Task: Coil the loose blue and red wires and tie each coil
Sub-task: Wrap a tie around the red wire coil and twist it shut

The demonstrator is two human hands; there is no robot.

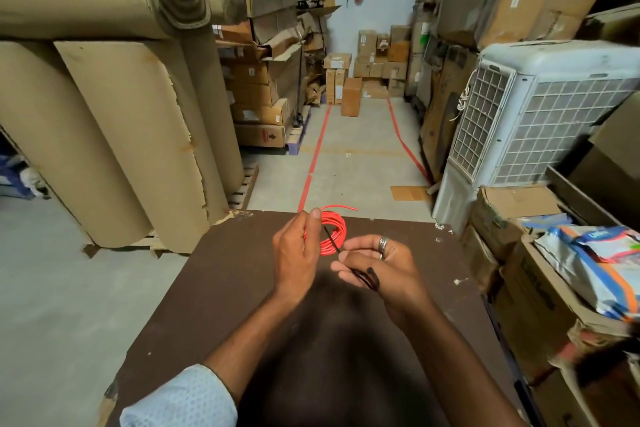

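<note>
A coil of red wire (334, 230) is held above the far part of a dark brown table (242, 288). My left hand (298, 253) grips the coil's left side, thumb up. One loose red end arcs out past the coil to the right. A thin black tie (332, 239) runs across the coil down to my right hand (377, 263), which pinches it between thumb and fingers; a bunch of the black tie lies in that palm. A ring sits on one right finger. No blue wire is in view.
Large brown paper rolls (121, 135) stand on pallets to the left. A white air cooler (533, 114) and stacked cartons (512, 215) crowd the right. A grey floor aisle (356, 149) with red tape lines runs ahead to more boxes.
</note>
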